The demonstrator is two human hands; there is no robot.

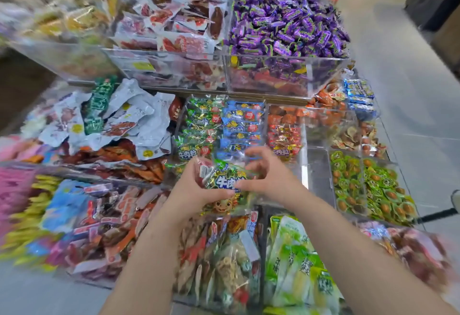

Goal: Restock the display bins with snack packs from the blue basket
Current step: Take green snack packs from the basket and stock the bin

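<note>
The pack (pixel 225 183) is a clear bag printed green and gold, with bold blue-and-white characters across its middle and a cartoon face near its lower edge. It sits roughly upright at centre frame, gripped on its two sides by the left hand (pixel 191 190) and the right hand (pixel 263 178). The bins (pixel 323 71) are clear-walled boxes in stepped tiers, running from upper left to lower right, each heaped with wrapped snacks. Just behind the pack, the middle bin (pixel 177 128) holds green packs (pixel 199 120) beside blue packs (pixel 242 123). It seems nearly full, though blur leaves that unsure.
</note>
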